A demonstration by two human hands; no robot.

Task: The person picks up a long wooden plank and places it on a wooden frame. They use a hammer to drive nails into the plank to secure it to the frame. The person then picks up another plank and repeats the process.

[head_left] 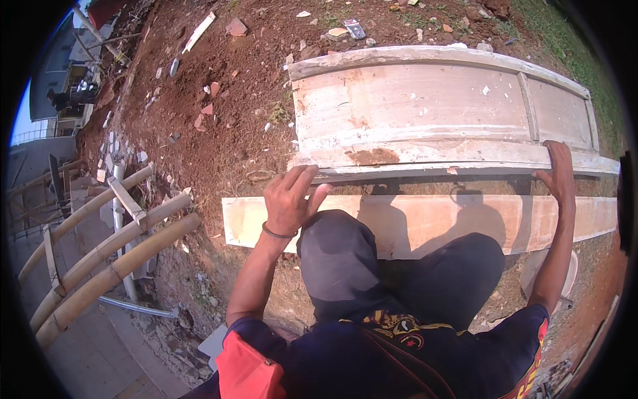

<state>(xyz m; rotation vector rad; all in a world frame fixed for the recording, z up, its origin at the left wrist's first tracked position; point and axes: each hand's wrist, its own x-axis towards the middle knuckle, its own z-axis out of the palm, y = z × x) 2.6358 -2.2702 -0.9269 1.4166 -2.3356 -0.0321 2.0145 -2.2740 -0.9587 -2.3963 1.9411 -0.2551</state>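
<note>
Your left hand (289,194) is gripping the near rail of the framed panel (412,100) by its left end, the fingers curling over the top and the thumb pointing right on the near side. Your right hand (560,166) is grasping the same rail well to the right, its fingers lying across the top and its thumb turning left. How much weight they are bearing, the view is not showing.

As to stage, the two-handed hold is appearing complete. The panel is lying face up on the far side of the plank (435,216), its rails and crosspiece holding together, while pale flecks and a brown patch are remaining on it. The plank is lying apart, with neither hand touching it; whether more work is remaining on either piece, you are not able to tell from here.

Your forearms are extending far, spreading on either side of your bent knees (339,246). Farther out, reddish soil (219,146) is stretching beyond the panel, and bamboo poles (100,263) are slanting at left.
</note>
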